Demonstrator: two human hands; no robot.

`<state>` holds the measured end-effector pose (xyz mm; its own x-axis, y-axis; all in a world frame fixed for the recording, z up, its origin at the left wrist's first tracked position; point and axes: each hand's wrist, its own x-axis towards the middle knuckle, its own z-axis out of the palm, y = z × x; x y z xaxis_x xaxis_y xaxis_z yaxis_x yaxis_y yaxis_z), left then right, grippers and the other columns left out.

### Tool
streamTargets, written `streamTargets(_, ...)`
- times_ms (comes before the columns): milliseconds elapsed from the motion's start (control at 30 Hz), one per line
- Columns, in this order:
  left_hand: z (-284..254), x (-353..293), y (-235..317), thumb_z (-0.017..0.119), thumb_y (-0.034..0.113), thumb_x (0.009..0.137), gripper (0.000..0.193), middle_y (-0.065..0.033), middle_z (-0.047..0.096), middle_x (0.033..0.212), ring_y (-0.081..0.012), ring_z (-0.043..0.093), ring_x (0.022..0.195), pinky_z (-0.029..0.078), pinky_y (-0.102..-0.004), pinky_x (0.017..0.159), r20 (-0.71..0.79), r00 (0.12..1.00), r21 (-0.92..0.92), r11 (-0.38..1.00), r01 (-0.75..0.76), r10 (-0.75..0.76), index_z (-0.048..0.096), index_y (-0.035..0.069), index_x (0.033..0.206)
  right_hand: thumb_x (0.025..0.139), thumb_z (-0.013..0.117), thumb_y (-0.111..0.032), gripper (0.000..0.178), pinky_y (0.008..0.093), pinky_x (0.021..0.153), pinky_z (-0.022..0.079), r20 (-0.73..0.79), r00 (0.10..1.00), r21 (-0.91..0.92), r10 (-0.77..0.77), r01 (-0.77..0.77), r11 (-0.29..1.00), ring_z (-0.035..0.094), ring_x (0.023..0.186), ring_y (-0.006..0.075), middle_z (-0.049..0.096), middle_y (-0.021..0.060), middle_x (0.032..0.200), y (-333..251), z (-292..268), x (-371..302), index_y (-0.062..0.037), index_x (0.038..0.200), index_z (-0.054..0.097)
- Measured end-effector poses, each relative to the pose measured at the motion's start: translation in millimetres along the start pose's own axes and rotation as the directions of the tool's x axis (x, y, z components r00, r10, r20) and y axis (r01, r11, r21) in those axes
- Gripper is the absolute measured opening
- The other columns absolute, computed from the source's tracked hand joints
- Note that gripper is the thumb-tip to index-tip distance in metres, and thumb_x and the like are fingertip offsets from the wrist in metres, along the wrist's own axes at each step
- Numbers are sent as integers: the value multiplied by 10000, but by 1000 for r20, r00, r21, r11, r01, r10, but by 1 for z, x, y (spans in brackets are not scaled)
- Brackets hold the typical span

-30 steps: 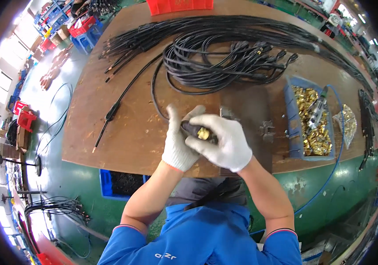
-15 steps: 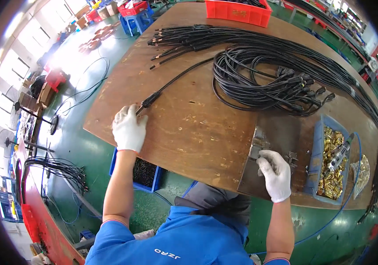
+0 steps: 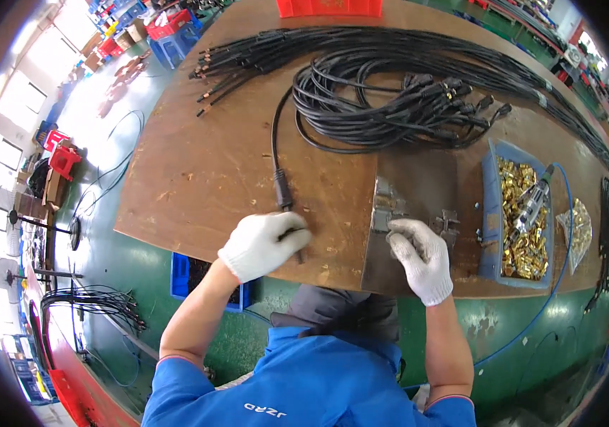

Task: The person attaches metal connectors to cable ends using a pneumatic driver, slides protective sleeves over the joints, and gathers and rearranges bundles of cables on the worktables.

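In white gloves, both my hands are over the near part of the brown table (image 3: 197,164). My left hand (image 3: 265,245) is closed around the end of a black cable (image 3: 274,135), just below its thick black sleeve (image 3: 283,191); the cable's tip pokes out under the fingers. This cable runs back to the large black coil (image 3: 347,107). Thumb and fingers of my right hand (image 3: 424,267) are pinched together over a dark metal plate (image 3: 422,181), beside small metal blocks (image 3: 387,208). Anything between those fingertips is hidden.
Right of the plate, a blue bin (image 3: 490,213) holds brass fittings (image 3: 528,263) and a hand tool (image 3: 534,203) on a blue hose. A bag of fittings (image 3: 579,231) lies beside it. Long black cables (image 3: 418,43) cross the back near a red crate (image 3: 329,7).
My left hand has moved right, bringing the cable end from the table's left edge toward the plate. The right hand stays by the metal blocks. The whole view has shifted slightly.
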<state>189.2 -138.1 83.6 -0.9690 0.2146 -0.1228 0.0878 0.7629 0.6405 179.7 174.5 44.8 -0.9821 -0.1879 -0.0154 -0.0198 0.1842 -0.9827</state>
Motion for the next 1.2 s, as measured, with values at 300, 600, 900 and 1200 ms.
streamTargets(300, 27, 73, 27, 783, 230, 878, 193, -124, 713, 862, -362, 698, 832, 556, -469, 756, -5, 860, 239, 836, -494, 510, 772, 116, 1033, 1034, 671, -106, 217, 284, 775, 551, -120, 993, -48, -17, 11, 999, 685, 835, 123, 749, 62, 978, -17, -24, 1, 18, 1206, 719)
streamTargets(600, 24, 91, 46, 805, 201, 794, 157, -94, 652, 880, -333, 643, 926, 502, -475, 850, -21, 794, 332, 753, -567, 607, 786, 139, 938, 882, 803, -340, 279, 404, 620, 557, 255, 893, -872, -372, 379, 311, 703, 698, 259, 684, 55, 800, -35, 1, 10, -123, 1025, 703)
streamTargets(900, 14, 106, 33, 810, 98, 760, 192, -118, 696, 874, -364, 678, 832, 534, -489, 760, 37, 648, 113, 641, -759, 760, 741, 87, 939, 985, 695, -354, 270, 370, 557, 534, 333, 807, -861, -487, 472, 192, 692, 593, 229, 646, 31, 667, -29, 9, 31, -146, 825, 631)
streamTargets(1200, 12, 104, 25, 754, 190, 902, 159, -135, 683, 778, -361, 696, 718, 551, -470, 667, 81, 753, 228, 723, -652, 653, 741, 111, 1040, 968, 576, -222, 207, 471, 764, 607, -23, 931, -991, -365, 27, 132, 756, 879, 334, 758, 105, 935, -65, -131, 52, -193, 1025, 773)
